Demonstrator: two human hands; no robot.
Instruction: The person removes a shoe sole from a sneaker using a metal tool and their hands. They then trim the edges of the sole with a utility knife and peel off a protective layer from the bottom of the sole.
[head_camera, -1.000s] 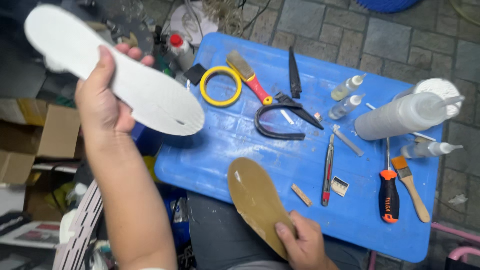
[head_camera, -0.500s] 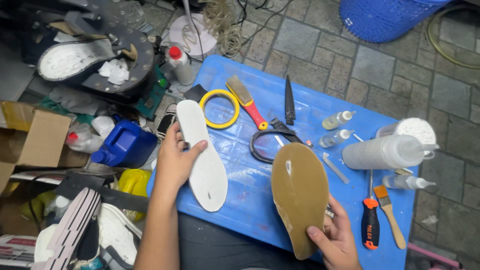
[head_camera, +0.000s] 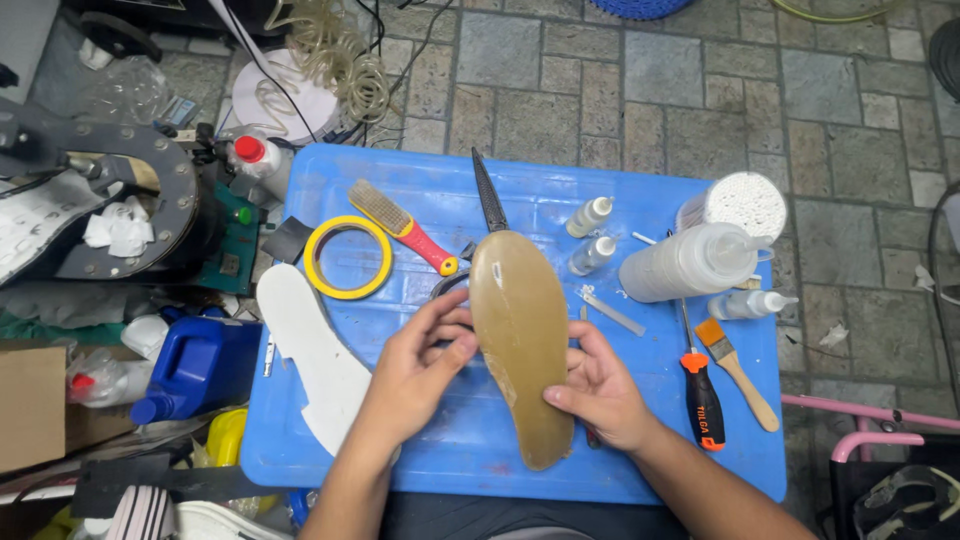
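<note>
A tan rubber shoe sole (head_camera: 520, 330) lies lengthwise over the middle of the blue plastic lid (head_camera: 440, 180) that serves as a work surface. My right hand (head_camera: 597, 385) grips its right edge with thumb and fingers. My left hand (head_camera: 420, 365) presses its fingers against the sole's left edge. A white insole (head_camera: 310, 350) lies flat on the lid's left side, just left of my left forearm, and nothing holds it.
On the lid: a yellow tape roll (head_camera: 348, 257), a red-handled wire brush (head_camera: 402, 226), a black blade (head_camera: 489, 190), small glue bottles (head_camera: 590, 216), a large squeeze bottle (head_camera: 690, 262), a screwdriver (head_camera: 700, 395), a paintbrush (head_camera: 738, 372). A blue jug (head_camera: 195, 365) and a black machine (head_camera: 120, 210) stand left.
My left hand laid the white insole on the lid and let go, then moved to the tan sole. My right hand brought the sole up to the middle of the lid.
</note>
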